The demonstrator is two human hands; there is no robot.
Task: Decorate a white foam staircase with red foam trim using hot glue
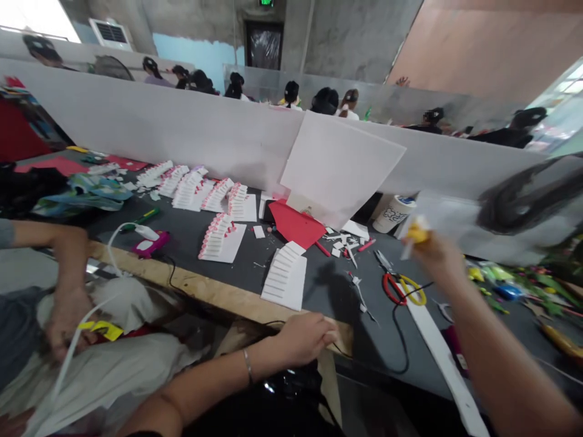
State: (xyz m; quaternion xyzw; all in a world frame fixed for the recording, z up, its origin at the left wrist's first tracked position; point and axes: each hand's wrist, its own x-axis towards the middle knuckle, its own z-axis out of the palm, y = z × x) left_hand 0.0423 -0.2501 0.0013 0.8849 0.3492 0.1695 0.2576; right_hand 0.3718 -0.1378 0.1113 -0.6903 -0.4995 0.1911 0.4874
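Note:
My left hand (307, 338) is at the table's front edge, fingers curled together; whatever they hold, if anything, is hidden. My right hand (437, 258) is raised over the right side of the table, closed on a small yellow and white thing (416, 232) blurred by motion. Below it lie scissors (392, 285) with red and yellow handles, beside a long white strip (435, 343). In front of my left hand, white strips with grey edges (279, 273) overlap in a fan on a white card (297, 285). Farther left, a similar fan has pink pieces (217, 233) along its edge.
Several more pink-tipped fans (186, 188) line the back left. A red sheet (296, 224), white scraps (344, 243) and a paper cup (394, 213) stand near the white partition (218, 133). At left, a co-worker's hand (68, 321) is near a yellow piece (102, 329).

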